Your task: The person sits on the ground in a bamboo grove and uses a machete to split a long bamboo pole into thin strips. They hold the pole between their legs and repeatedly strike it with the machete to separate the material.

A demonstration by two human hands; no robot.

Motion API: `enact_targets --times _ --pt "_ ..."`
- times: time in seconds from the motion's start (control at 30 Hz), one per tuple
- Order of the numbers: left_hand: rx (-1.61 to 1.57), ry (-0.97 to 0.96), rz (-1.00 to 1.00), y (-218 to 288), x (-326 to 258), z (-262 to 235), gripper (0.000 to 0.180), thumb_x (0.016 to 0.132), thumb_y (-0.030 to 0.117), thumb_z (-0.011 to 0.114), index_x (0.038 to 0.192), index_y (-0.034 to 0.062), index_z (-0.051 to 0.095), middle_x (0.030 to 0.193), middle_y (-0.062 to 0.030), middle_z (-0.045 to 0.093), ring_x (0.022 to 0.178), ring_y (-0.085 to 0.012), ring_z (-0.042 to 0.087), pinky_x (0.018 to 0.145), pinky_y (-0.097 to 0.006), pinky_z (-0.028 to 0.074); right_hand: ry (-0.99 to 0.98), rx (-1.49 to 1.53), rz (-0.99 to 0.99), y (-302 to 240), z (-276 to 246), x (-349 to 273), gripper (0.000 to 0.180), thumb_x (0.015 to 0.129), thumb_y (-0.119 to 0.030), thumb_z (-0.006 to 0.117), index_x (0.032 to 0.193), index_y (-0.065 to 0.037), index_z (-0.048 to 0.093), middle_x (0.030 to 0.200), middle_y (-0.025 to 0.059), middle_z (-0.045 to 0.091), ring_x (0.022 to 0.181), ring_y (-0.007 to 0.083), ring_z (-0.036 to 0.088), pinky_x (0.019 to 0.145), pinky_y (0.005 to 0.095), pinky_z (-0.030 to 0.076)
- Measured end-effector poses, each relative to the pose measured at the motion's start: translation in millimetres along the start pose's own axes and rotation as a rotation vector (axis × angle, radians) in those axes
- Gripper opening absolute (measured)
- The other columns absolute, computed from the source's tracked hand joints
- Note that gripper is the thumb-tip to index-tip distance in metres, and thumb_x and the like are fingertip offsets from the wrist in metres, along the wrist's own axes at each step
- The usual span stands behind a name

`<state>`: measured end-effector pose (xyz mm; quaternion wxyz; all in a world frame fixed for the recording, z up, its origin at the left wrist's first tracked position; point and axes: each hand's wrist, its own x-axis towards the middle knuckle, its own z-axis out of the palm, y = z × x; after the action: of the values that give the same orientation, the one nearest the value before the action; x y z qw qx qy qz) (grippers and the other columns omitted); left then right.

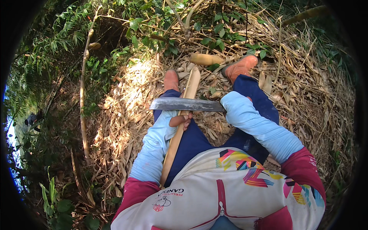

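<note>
My left hand (183, 120) is closed around a long split bamboo strip (175, 147). The strip slants from beside my left hip to the litter between my boots, pale inner side showing. In my right hand (232, 102) is a machete (184, 104); light blue cloth covers most of that hand and hides the handle. The wide grey blade points left and lies across the strip in view, just beyond my left fingers. Whether its edge touches the bamboo I cannot tell.
My orange-brown boots (171, 80) stand apart on dry bamboo leaves (310, 99). A short cut bamboo piece (207, 59) lies ahead between them. A thin upright stem (83, 84) rises at left, with green plants (220, 30) at the far side.
</note>
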<state>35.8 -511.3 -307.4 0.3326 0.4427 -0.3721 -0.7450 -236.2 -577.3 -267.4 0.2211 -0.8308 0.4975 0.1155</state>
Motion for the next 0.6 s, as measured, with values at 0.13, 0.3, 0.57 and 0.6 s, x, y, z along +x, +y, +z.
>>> enact_targets --times 0.13,0.3,0.57,0.6 --pt "-0.063 0.019 0.114 28.2 -11.4 36.7 0.057 0.084 0.001 0.059 0.136 0.0103 0.037 0.092 -0.0069 0.056 0.065 -0.0136 0.055 0.058 -0.028 0.051 0.432 0.234 0.054 27.3 11.0 0.1 0.027 0.075 -0.008 0.066 0.102 -0.011 0.062 0.097 0.0193 0.061 0.092 0.0406 0.062 0.075 0.0419 0.052" --pt "-0.002 0.015 0.070 13.5 -8.3 13.8 0.053 0.085 0.000 0.060 0.134 0.0098 0.041 0.092 -0.0075 0.056 0.065 -0.0143 0.056 0.058 -0.029 0.052 0.182 0.095 0.053 24.4 33.8 17.5 0.029 0.075 -0.008 0.068 0.103 -0.010 0.062 0.099 0.0190 0.061 0.092 0.0397 0.062 0.076 0.0434 0.051" --pt "-0.048 0.032 0.093 25.4 -12.1 30.5 0.063 0.081 0.000 0.060 0.139 0.0074 0.036 0.093 -0.0076 0.057 0.065 -0.0147 0.055 0.057 -0.029 0.051 0.433 0.233 -0.067 17.3 2.9 -10.1 0.022 0.074 -0.006 0.067 0.094 -0.008 0.062 0.094 0.0204 0.060 0.091 0.0412 0.061 0.076 0.0461 0.050" --pt "-0.054 0.037 0.115 28.9 -12.4 34.7 0.065 0.081 0.000 0.060 0.140 0.0074 0.036 0.093 -0.0075 0.057 0.065 -0.0146 0.055 0.057 -0.029 0.051 0.455 0.234 -0.061 23.1 5.9 -9.1 0.020 0.074 -0.006 0.067 0.094 -0.008 0.062 0.093 0.0204 0.060 0.090 0.0413 0.061 0.075 0.0464 0.050"
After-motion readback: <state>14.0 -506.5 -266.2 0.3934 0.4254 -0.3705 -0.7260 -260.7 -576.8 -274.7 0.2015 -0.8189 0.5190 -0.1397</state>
